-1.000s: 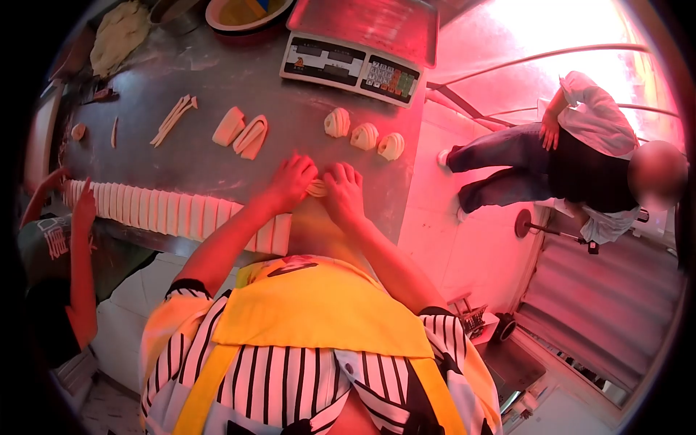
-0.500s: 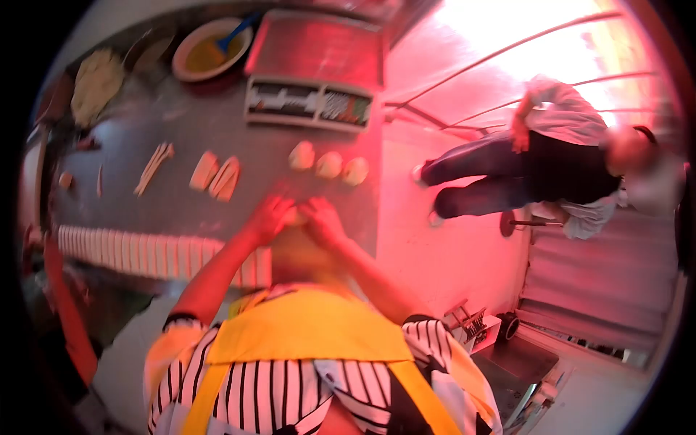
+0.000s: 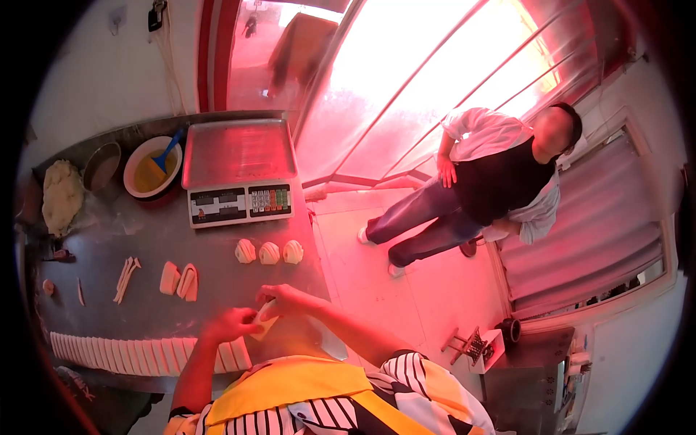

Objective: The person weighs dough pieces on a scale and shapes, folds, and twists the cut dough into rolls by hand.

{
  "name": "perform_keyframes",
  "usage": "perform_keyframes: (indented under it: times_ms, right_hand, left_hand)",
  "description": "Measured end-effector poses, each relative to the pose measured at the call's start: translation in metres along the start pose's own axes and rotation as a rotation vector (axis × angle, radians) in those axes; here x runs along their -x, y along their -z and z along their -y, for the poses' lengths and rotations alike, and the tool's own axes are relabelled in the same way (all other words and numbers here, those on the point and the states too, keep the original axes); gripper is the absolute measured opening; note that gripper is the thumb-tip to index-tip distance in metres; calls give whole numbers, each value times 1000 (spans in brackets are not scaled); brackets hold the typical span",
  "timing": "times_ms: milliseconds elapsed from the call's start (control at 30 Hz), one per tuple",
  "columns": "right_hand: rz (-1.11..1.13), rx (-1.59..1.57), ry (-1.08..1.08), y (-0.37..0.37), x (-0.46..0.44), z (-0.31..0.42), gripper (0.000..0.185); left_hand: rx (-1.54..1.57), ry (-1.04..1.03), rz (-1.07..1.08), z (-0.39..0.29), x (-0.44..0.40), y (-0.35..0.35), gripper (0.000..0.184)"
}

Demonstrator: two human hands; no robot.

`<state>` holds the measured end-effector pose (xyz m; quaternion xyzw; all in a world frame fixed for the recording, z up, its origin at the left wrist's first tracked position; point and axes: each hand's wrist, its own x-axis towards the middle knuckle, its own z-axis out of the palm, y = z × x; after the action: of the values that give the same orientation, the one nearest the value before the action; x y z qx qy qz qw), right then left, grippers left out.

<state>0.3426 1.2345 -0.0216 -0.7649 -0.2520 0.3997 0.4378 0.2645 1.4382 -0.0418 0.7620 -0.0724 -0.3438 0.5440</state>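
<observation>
A flat, pale strip of dough (image 3: 265, 324) is held between my two hands over the near right part of the metal table. My left hand (image 3: 233, 324) pinches its lower left end. Higher up, my right hand (image 3: 281, 297) grips the other end with bent fingers. Three rolled dough pieces (image 3: 269, 253) sit in a row beyond my hands. To the left lie two folded dough slabs (image 3: 178, 281) and some thin dough strips (image 3: 127, 280). A long row of cut dough slices (image 3: 138, 355) runs along the near edge.
A scale (image 3: 240, 171) stands at the back of the table (image 3: 145, 243). Left of it are a bowl of yellow liquid (image 3: 150, 168) with a blue-handled brush, a metal bowl (image 3: 103, 167) and a dough mass (image 3: 61, 196). Another person (image 3: 493, 174) stands on the floor at right.
The view has tilted up and turned, so the table sits lower. My hands have moved apart, and the dough between them now shows as a strip.
</observation>
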Motion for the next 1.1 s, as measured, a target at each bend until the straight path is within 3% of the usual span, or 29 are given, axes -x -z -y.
perform_keyframes:
  times_ms: [133,333,433,533,567,767,1067,1100]
  right_hand:
    - [-243,-159,46,-7,-18,-24,38]
    - [-66,51,89,-9,-13,-11,40]
    - [-271,-238,97,-24,-15,-28,49]
    - [-189,-284,21,-36,-19,-52,58]
    - [-102,-558,-35,-35,-3,-21,56]
    - [-108,-634,-67,-36,-8,-32,44]
    - [-179,-395,9,-22,-2,-21,33]
    - [-202,-283,17,-20,-4,-24,32]
  left_hand:
    - [629,-74,-38,6,-5,-19,44]
    - [809,-61,-25,18,-4,-38,46]
    - [791,-85,-174,7,-3,-36,42]
    - [1058,-200,-458,19,-14,-41,37]
    - [1006,-255,-510,18,-17,-41,34]
    - [1227,-246,-475,29,-22,-38,33]
    - [991,-198,-417,17,-12,-28,24]
    - [736,-238,-489,25,-18,-27,27]
